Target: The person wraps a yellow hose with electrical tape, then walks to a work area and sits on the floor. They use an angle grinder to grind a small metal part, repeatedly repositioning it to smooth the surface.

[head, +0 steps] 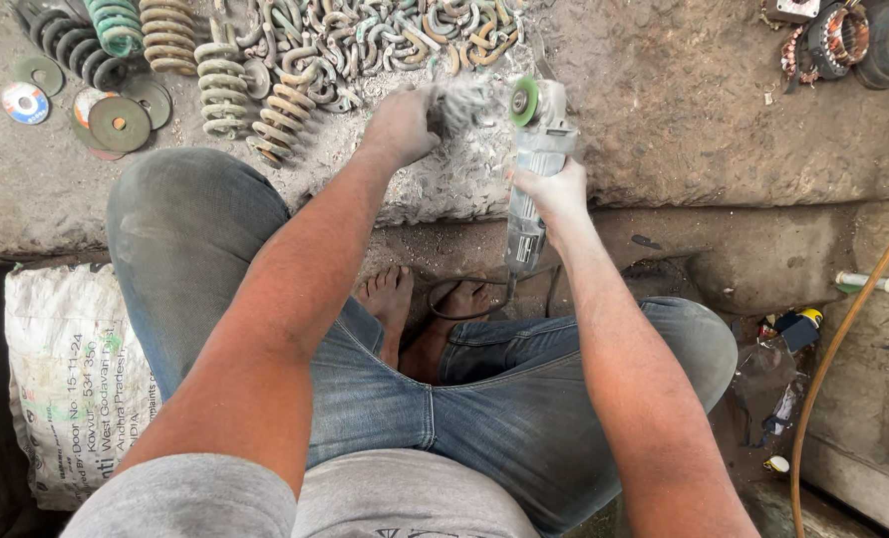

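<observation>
Coil springs (pixel 227 85), grinding discs (pixel 118 122), white sack (pixel 71 384), orange hose (pixel 843 339).

A rough, dusty stone ledge (pixel 684 130) spans the scene in flat daylight. Below lies dark, grimy floor (pixel 763 259) (littered at right). A white sack (pixel 66 379) slumps at left.

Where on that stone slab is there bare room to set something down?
The free patch is the slab's right half, between the angle grinder in the right hand and the motor parts at the far right corner. It is crowded on the left: coil springs, cutting discs and a heap of metal links beyond the left hand.
</observation>
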The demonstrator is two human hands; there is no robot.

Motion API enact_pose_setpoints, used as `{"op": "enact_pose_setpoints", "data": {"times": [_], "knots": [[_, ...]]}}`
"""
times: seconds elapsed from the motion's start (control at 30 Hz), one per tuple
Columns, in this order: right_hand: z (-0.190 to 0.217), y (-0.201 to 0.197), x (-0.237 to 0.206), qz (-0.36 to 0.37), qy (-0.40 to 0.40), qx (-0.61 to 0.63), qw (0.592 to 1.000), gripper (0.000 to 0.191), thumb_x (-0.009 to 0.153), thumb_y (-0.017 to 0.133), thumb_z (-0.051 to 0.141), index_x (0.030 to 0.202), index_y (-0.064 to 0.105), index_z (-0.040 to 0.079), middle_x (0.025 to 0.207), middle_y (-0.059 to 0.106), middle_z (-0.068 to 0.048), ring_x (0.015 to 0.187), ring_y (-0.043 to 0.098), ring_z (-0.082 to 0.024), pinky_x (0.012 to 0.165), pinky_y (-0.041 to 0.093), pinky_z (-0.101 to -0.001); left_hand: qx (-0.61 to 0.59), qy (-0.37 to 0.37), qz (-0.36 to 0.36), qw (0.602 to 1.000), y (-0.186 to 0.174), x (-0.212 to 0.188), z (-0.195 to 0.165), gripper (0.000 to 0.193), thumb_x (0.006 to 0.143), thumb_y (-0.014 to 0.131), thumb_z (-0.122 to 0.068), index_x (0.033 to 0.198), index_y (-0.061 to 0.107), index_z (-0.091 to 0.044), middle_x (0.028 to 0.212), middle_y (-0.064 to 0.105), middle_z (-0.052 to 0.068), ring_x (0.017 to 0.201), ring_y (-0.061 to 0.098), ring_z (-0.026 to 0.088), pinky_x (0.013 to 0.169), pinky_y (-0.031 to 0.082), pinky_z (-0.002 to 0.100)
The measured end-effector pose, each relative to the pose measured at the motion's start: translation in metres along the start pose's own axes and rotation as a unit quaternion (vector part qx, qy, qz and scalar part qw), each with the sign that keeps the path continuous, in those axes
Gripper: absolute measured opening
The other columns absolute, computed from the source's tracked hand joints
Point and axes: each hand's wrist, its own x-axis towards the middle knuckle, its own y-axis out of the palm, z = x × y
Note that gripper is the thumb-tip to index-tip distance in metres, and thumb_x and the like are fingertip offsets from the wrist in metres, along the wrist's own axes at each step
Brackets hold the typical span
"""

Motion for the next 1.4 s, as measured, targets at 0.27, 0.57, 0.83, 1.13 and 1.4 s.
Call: {"op": "enact_pose_setpoints", "data": {"times": [0.27,0.57,0.83,1.13,1.4], "knots": [[0.0,-0.004,-0.002,-0.01,0.013,0.006,1.0,0.041,0.076,0.082,0.004,0.113,0.066,0.001,0.1,0.075,-0.009,0.078,0.075,-0.016,0.068,0.065,-0.0325,-0.031,0.035,-0.068,0.997,-0.005,0.012,-0.014,0.075,0.083,0.073,-0.056,0.135,0.051,-0.007,0.125,0.052,0.014,0.105,0.062,0.025,0.085,0.059,0.039],[-0.001,-0.033,-0.001,-0.11,0.028,0.011,0.994,0.038,0.078,0.081,0.006,0.113,0.068,0.0,0.097,0.075,-0.007,0.08,0.075,-0.016,0.076,0.063,-0.0352,-0.035,0.011,0.002,0.999,0.013,0.041,-0.054,0.057,0.089,0.07,-0.057,0.114,0.068,-0.006,0.112,0.065,0.01,0.107,0.068,0.022,0.092,0.06,0.038],[0.003,-0.022,-0.004,-0.073,0.024,0.061,0.995,0.033,0.078,0.08,0.003,0.108,0.067,-0.001,0.092,0.073,-0.008,0.076,0.072,-0.021,0.067,0.062,-0.0365,0.047,0.108,0.023,0.993,0.009,0.023,-0.016,0.047,0.075,0.092,-0.034,0.109,0.073,-0.006,0.109,0.066,0.015,0.109,0.065,0.032,0.103,0.055,0.044],[-0.004,0.005,-0.011,0.037,-0.017,-0.067,0.997,0.041,0.072,0.083,0.008,0.109,0.068,0.003,0.098,0.075,-0.008,0.081,0.073,-0.016,0.073,0.061,-0.0323,-0.082,0.066,0.018,0.994,0.008,0.006,-0.006,0.038,0.073,0.089,-0.017,0.107,0.074,-0.014,0.114,0.065,0.003,0.107,0.064,0.021,0.107,0.052,0.038],[-0.003,0.011,-0.02,0.074,0.011,-0.141,0.987,0.037,0.073,0.083,0.011,0.105,0.067,0.004,0.09,0.076,-0.005,0.076,0.074,-0.014,0.071,0.061,-0.0307,-0.078,0.09,0.001,0.993,0.008,0.01,0.003,0.035,0.073,0.084,-0.003,0.106,0.076,-0.012,0.115,0.068,0.004,0.107,0.067,0.021,0.109,0.05,0.036]]}}
